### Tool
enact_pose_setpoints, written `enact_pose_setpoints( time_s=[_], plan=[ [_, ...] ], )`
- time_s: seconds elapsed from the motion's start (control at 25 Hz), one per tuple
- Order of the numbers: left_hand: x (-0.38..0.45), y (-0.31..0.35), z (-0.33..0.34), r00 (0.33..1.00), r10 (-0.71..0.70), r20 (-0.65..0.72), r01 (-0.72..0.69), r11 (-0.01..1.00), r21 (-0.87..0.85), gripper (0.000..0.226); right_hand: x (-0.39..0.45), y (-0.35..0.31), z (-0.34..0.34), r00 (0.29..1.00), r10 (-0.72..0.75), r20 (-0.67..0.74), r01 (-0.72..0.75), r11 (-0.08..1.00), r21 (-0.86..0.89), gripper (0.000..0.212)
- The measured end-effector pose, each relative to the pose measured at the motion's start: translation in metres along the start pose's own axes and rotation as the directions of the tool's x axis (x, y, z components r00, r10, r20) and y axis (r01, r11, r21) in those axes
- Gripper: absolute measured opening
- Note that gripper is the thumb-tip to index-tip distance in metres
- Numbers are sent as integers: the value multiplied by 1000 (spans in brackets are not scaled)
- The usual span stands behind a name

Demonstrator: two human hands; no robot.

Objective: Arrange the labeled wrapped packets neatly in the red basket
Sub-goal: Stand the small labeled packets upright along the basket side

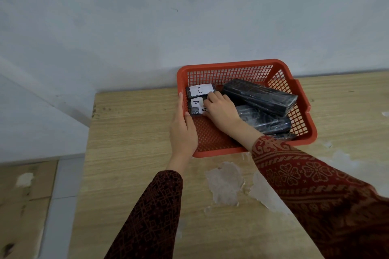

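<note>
Patterned sleeves [151, 212] fill the lower frame. Left hand [182, 130], flat and empty, braces the basket [212, 141] wall, likely to stop it sliding. Right hand [221, 109], fingers curled, presses the lettered packets [195, 102] into the centre-frame corner. Right of them, black glossy unlabelled-side packets [260, 95] lie askew, overlapping.

This looks like a plain room in a home or a small back room; I cannot tell which. A wooden table [130, 153] with peeling, worn patches [226, 183] is pushed against a bare, pale wall [147, 17] with a few marks on it. Brown cardboard boxes [23, 195] sit low on the left, by the floor.
</note>
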State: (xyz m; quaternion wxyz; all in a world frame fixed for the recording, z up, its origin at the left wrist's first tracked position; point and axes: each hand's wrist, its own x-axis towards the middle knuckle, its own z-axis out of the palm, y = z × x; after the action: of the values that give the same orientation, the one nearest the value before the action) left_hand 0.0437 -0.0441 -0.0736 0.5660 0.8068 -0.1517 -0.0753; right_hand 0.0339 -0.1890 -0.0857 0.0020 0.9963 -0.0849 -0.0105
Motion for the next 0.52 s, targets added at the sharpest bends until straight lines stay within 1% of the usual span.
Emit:
enact_pose_setpoints(
  time_s=[0.12, 0.24, 0.36, 0.44, 0.52],
  plan=[
    [0, 0, 0, 1000, -2, 1, 2, 1000, 4, 53, -3, -8, -2, 997, 50, -65, -48, 998, 31, 19],
    [0, 1, 0, 1000, 7, -1, -7, 1000, 9, 53, -7, -6, -7, 998, 61, 17, -62, 992, 110, 22],
    [0, 0, 0, 1000, 12, 0, -12, 1000, 16, 53, -18, -4, -11, 998, 20, 65, -28, 992, 120, 30],
    [0, 0, 0, 1000, 16, -2, -16, 999, 28, 52, -30, 1, -18, 998, -9, 59, 4, 996, 89, 35],
    [0, 1, 0, 1000, 25, -6, -25, 999, 37, 52, -41, 12, -30, 1000, 17, 6, -17, 997, 71, 36]
  ],
)
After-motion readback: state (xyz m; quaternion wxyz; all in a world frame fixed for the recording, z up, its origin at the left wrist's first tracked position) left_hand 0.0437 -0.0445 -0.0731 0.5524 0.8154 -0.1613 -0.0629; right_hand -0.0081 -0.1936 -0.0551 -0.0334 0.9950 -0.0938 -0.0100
